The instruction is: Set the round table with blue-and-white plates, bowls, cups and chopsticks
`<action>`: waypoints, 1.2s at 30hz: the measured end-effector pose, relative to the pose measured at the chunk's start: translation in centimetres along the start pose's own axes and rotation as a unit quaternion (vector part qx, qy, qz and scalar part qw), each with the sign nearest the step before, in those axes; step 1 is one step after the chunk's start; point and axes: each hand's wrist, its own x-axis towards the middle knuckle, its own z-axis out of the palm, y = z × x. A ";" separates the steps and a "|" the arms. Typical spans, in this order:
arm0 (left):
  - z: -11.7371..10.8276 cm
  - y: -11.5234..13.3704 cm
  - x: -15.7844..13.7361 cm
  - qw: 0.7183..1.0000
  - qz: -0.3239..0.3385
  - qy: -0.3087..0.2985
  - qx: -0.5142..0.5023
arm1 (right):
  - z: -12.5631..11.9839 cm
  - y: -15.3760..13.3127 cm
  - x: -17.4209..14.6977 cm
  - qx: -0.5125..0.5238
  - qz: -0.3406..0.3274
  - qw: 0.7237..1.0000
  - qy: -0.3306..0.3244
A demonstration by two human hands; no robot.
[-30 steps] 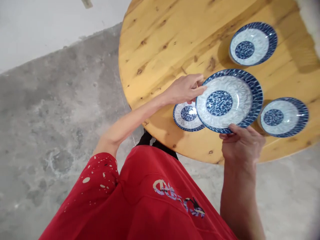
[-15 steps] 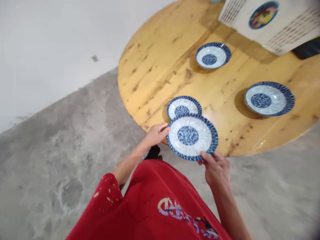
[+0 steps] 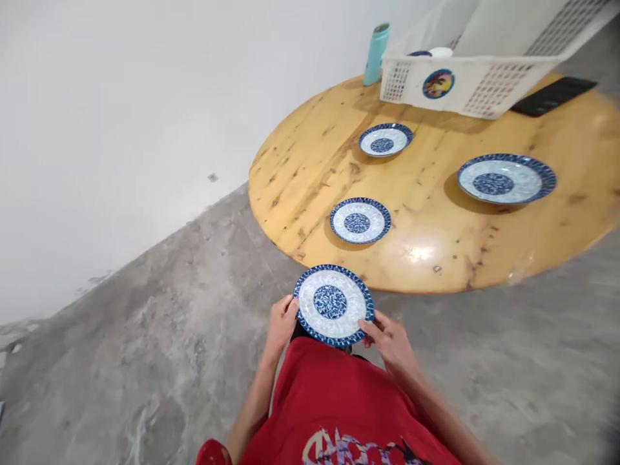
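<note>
Between my two hands is a blue-and-white plate (image 3: 334, 305) with a patterned centre and a dark blue rim, held in front of my red shirt just off the table's near edge. My left hand (image 3: 281, 325) grips its left rim, thumb on top. On the lower right rim, my right hand (image 3: 387, 339) pinches with the thumb over the face and fingers beneath. A similar plate (image 3: 360, 221) lies on the table just beyond the held one. Farther back sits another plate (image 3: 386, 140), and a larger one (image 3: 506, 179) rests to the right.
The round wooden table (image 3: 310, 174) stands near a white wall. On its far side are a white plastic basket (image 3: 460, 84) with dishes in it, a turquoise bottle (image 3: 376, 54) and a black flat object (image 3: 555, 96). Grey concrete floor (image 3: 169, 323) surrounds it.
Both hands have drawn the held plate back toward my body, away from the table. The plate behind it shows fully now. My view has tilted up, bringing the bottle and basket interior into sight.
</note>
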 end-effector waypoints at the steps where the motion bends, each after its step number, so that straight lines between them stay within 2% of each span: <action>1: -0.3 -0.2 0.1 1.000 0.001 0.005 -0.007 | 0.4 -0.3 -0.1 -0.004 -0.005 1.000 0.000; 6: -1.3 -0.2 2.4 1.000 0.025 0.007 -0.005 | 2.3 -1.1 0.5 -0.002 -0.030 0.999 0.018; 9: -3.5 -0.4 4.5 0.999 0.039 0.008 0.011 | 5.0 -1.5 1.9 -0.001 -0.036 0.999 0.030; 12: -8.0 -1.3 6.7 0.998 0.049 0.026 0.018 | 9.7 -2.4 3.8 -0.007 -0.039 0.999 0.015; 16: -15.7 -2.9 9.7 0.997 0.056 0.052 0.019 | 18.0 -4.2 6.0 -0.006 -0.040 0.999 -0.021; 19: -20.9 -4.0 11.9 0.997 0.051 0.046 0.024 | 23.7 -5.0 7.2 0.007 -0.038 0.999 -0.031; 23: -25.4 -5.0 15.2 0.998 0.056 0.026 0.030 | 28.9 -5.4 8.5 0.034 -0.025 0.999 -0.003; 25: -26.5 -5.2 17.0 0.997 0.065 0.010 0.034 | 30.3 -5.6 9.2 0.040 -0.018 0.999 0.021; 28: -27.0 -4.8 19.8 0.996 0.084 -0.023 0.036 | 31.4 -6.4 10.4 0.046 -0.020 0.997 0.058; 32: -26.3 -3.7 24.3 0.991 0.110 -0.064 0.042 | 31.4 -8.0 12.7 0.063 -0.031 0.992 0.102; 36: -25.2 -2.2 29.9 0.984 0.135 -0.095 0.061 | 31.3 -9.5 16.4 0.085 -0.029 0.987 0.134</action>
